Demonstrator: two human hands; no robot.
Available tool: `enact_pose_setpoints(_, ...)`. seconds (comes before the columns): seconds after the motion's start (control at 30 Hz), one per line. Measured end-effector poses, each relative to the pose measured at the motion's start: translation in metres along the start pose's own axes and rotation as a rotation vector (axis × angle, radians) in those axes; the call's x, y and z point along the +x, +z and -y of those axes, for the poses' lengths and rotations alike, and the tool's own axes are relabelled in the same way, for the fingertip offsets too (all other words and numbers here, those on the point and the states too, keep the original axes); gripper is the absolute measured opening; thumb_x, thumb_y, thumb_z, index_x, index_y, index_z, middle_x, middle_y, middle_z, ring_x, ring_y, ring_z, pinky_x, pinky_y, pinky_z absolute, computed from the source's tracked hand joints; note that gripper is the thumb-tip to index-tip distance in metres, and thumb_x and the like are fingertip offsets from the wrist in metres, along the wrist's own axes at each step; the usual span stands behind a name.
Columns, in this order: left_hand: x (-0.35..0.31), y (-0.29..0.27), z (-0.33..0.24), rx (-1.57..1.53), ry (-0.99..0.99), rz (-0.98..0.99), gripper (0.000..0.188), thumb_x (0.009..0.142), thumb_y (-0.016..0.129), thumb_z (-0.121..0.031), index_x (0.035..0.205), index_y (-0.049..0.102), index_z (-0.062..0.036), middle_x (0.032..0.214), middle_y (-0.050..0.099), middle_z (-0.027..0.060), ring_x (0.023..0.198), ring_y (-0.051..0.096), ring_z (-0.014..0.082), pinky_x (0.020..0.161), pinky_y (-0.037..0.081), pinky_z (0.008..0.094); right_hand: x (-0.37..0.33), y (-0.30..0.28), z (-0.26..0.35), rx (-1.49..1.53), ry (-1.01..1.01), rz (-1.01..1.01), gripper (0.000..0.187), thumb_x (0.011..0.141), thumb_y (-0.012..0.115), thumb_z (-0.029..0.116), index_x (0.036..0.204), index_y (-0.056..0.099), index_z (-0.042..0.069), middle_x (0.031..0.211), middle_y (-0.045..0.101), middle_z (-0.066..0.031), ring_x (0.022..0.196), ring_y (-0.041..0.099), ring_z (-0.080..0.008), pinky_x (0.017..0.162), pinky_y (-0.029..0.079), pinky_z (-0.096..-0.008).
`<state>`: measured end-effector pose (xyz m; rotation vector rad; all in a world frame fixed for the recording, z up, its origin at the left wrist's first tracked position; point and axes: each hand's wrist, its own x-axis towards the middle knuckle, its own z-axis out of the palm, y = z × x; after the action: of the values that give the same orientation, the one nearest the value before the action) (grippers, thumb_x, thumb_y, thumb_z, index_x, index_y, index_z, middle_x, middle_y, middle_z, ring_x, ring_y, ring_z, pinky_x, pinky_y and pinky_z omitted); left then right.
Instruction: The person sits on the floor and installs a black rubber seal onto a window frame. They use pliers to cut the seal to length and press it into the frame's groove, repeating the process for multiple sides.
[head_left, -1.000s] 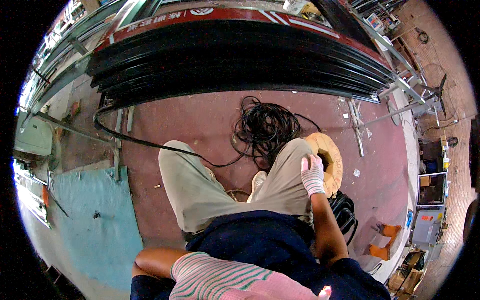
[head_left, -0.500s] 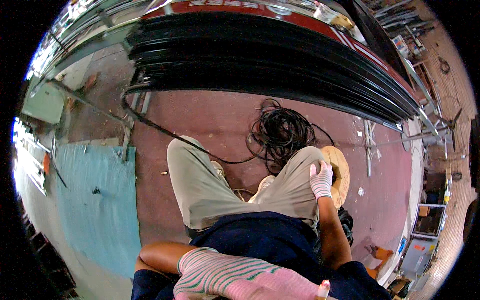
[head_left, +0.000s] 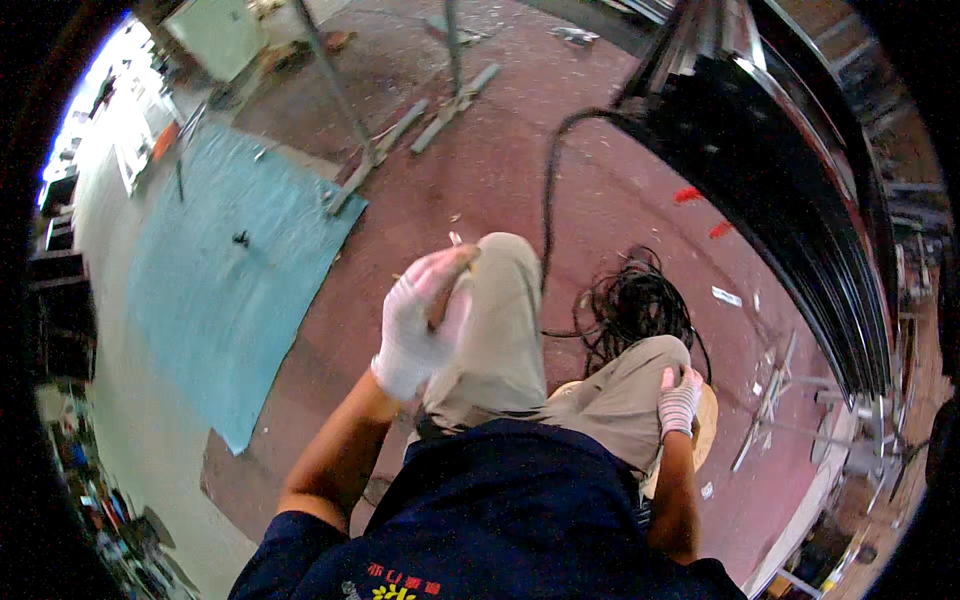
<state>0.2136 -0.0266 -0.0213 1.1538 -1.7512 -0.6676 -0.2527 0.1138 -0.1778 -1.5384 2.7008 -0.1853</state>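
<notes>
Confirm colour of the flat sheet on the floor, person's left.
Teal-blue, plain; the flat floor sheet shows best in the head view, lying on reddish floor.

One head-worn fisheye view looks steeply down over the person's own lap and knees (head_left: 500, 330). It sits close to the body, with the red floor (head_left: 480, 170) bending away toward the rim.

I see my left hand (head_left: 418, 322) lifted up in front of me, in a white glove. Its fingers are curled in, and the bare fingertips (head_left: 452, 265) poke out at the top. The left arm is bare and bent at the elbow — it comes up from the bottom edge. My right hand (head_left: 679, 398), gloved too, lies flat on my right knee with the fingers spread a little. That arm hangs straight down — bare as well.
</notes>
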Motion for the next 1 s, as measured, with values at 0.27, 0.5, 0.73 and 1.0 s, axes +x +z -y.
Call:
enact_pose_setpoints(0.27,-0.145,0.055,0.266,0.435,-0.707,0.450,0.050,0.087,0.058,-0.034,0.133,0.048,-0.0196,0.110,0.062,0.0208,0.097,0.061,0.0387,0.084,0.050,0.0417,0.022,-0.002,0.032,-0.085,-0.044,0.088,0.053,0.086,0.061,0.034,0.126,0.051,0.002,0.126,0.049,-0.0228,0.115,0.048,-0.0383,0.099,0.040,-0.0436)
enact_pose_setpoints(0.5,-0.300,0.072,0.259,0.299,-0.978,0.853,0.049,0.087,0.049,-0.042,0.127,0.055,-0.0154,0.118,0.062,0.0150,0.109,0.059,0.0339,0.093,0.047,0.0400,0.024,0.000,0.049,-0.033,-0.140,0.036,0.046,0.086,0.061,0.031,0.121,0.055,0.002,0.122,0.053,-0.0228,0.112,0.051,-0.0383,0.097,0.042,-0.0430)
enact_pose_setpoints(0.73,-0.382,0.077,0.267,0.092,-0.931,0.950,0.048,0.083,0.061,-0.029,0.128,0.055,-0.0149,0.116,0.064,0.0141,0.103,0.061,0.0321,0.089,0.048,0.0367,0.024,-0.003,0.060,-0.053,-0.132,0.068,0.048,0.085,0.062,0.035,0.121,0.056,0.004,0.123,0.052,-0.0198,0.114,0.051,-0.0366,0.098,0.041,-0.0430)
enact_pose_setpoints(1.0,-0.297,0.050,0.237,0.034,-1.089,0.609,0.041,0.084,0.057,-0.019,0.126,0.057,-0.0165,0.118,0.062,0.0134,0.108,0.060,0.0312,0.089,0.047,0.0374,0.023,-0.002,0.043,0.024,-0.143,0.033,0.045,0.084,0.062,0.034,0.115,0.058,0.002,0.120,0.055,-0.0233,0.111,0.053,-0.0395,0.096,0.042,-0.0437)
